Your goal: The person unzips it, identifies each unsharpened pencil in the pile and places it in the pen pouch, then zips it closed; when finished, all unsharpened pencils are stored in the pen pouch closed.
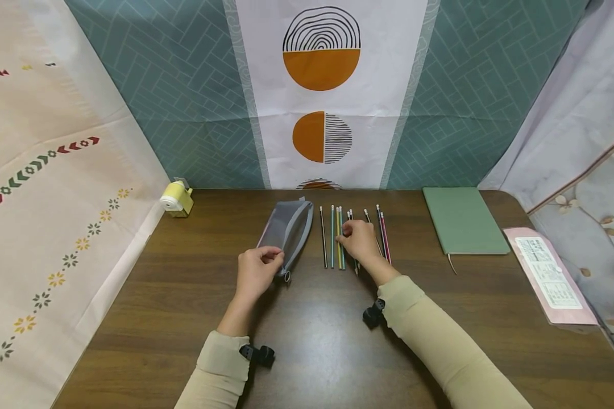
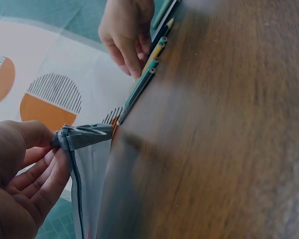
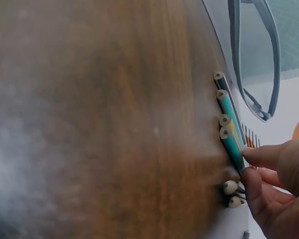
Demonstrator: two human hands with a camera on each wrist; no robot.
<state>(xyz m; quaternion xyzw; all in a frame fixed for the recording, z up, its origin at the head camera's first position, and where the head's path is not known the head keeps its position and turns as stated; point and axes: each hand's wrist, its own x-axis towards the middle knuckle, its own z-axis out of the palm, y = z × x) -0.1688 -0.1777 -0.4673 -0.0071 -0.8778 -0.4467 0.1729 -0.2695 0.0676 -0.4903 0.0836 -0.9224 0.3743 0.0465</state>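
Observation:
My left hand point(image 1: 256, 270) pinches the zipper end of a grey mesh pencil pouch point(image 1: 276, 224) between thumb and fingers. The pouch's zipped mouth gapes, and a ring pull point(image 1: 287, 276) hangs at its near corner. Right of it, several pencils lie side by side: a black pencil point(image 1: 323, 238), a teal pencil point(image 1: 332, 244), a yellow pencil point(image 3: 225, 120) and a second teal pencil point(image 3: 230, 144). My right hand point(image 1: 359, 238) has thumb and index finger pinched at that second teal pencil. Dark sharpened pencils point(image 3: 230, 187) lie partly hidden under this hand.
Further right on the wooden table point(image 1: 317, 341) lie more pencils point(image 1: 385, 238). A green notebook point(image 1: 465, 221) and a pink labelled packet point(image 1: 550, 275) rest at the right. A yellow and white pencil sharpener point(image 1: 177, 199) stands at the back left corner. Cloths hang behind and beside the table.

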